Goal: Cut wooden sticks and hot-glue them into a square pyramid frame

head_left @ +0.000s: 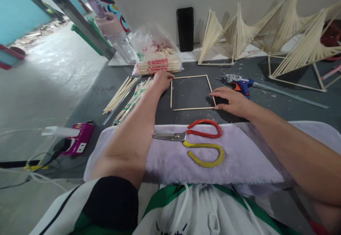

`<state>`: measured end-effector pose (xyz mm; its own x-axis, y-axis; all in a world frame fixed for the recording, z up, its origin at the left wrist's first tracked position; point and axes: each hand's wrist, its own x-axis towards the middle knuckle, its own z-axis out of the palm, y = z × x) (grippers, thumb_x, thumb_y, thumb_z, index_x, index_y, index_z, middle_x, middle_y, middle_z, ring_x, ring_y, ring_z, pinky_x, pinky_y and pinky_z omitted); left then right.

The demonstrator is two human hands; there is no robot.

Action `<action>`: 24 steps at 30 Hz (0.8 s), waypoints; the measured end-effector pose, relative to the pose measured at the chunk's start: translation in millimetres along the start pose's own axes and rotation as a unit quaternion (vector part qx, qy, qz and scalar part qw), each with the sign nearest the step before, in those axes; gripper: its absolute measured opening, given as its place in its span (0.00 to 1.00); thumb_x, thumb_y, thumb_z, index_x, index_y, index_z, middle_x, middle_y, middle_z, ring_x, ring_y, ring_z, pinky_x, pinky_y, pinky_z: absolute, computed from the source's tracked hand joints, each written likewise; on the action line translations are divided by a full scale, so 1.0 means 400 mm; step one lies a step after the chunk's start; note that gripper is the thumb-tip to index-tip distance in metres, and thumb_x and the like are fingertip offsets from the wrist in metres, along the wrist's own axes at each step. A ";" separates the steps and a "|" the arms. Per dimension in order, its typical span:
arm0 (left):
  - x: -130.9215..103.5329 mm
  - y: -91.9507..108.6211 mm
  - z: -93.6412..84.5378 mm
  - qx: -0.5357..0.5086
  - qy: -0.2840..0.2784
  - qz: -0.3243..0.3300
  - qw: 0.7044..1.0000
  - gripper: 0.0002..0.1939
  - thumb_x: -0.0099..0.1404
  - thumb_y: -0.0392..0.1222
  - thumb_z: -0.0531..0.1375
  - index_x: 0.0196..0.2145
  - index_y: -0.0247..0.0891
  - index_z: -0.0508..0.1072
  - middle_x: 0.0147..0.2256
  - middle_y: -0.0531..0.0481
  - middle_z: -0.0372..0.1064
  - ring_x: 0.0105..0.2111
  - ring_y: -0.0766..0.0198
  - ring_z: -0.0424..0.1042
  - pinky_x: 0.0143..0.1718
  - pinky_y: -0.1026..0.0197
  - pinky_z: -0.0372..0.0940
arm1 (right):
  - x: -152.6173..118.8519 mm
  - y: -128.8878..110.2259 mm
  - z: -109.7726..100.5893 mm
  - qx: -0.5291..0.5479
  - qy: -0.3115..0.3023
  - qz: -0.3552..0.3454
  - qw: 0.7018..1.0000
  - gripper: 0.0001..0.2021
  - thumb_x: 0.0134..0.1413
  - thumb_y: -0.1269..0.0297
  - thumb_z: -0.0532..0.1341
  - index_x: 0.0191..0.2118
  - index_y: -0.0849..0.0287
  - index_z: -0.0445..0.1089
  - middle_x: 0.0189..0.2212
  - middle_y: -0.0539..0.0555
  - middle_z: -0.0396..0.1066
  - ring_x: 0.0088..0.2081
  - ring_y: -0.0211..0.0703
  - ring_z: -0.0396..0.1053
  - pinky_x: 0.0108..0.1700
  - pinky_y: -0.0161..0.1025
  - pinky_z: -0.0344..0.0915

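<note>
Stick frame (194, 108), one: flat on the bench (274, 109), between my hands. Left grip (161, 80): at far-left corner, closure unclear to me. Right grip (231, 102): fingers spread, touching near-right corner. Step, apparently: squaring. Next move likely calls for joining the parted near-left ends.

Two hands (162, 82) (234, 102) there were, and four square-frame sticks (193, 108), one pair of scissors (181, 136), one glue gun (243, 86), one smartphone (185, 29)!

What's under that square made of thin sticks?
Dark tabletop, visible inside the stick square. Whatever lies directly beneath its sides is covered, so I can't see it.
</note>
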<state>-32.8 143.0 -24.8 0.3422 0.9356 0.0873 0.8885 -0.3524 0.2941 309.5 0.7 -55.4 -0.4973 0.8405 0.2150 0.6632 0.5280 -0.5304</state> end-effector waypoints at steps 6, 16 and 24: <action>-0.015 0.016 -0.003 0.007 0.008 -0.022 1.000 0.20 0.67 0.34 0.61 0.51 0.45 0.88 0.51 0.45 0.84 0.57 0.47 0.78 0.62 0.50 0.68 | -0.006 0.005 0.000 -0.005 0.009 -0.007 1.000 0.26 0.58 0.57 0.70 0.62 0.52 0.79 0.62 0.62 0.75 0.64 0.64 0.72 0.68 0.64 0.68; -0.020 0.008 0.002 -0.018 0.004 -0.004 1.000 0.19 0.66 0.33 0.61 0.49 0.45 0.88 0.50 0.45 0.83 0.56 0.49 0.77 0.61 0.52 0.66 | -0.009 0.016 -0.005 -0.007 0.005 -0.004 1.000 0.27 0.57 0.53 0.70 0.63 0.49 0.79 0.61 0.60 0.75 0.63 0.64 0.73 0.67 0.65 0.68; -0.023 0.007 0.010 -0.012 0.011 0.005 1.000 0.20 0.65 0.33 0.60 0.48 0.43 0.87 0.50 0.45 0.83 0.57 0.50 0.76 0.63 0.51 0.65 | -0.010 0.016 -0.004 -0.015 0.014 0.000 1.000 0.28 0.56 0.53 0.70 0.63 0.47 0.79 0.60 0.60 0.75 0.63 0.66 0.72 0.68 0.68 0.67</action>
<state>-32.1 133.4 -28.6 0.3441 0.9324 0.1103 0.8772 -0.3611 0.3163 316.5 0.8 -58.3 -0.4818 0.8433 0.2382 0.6802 0.5313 -0.5049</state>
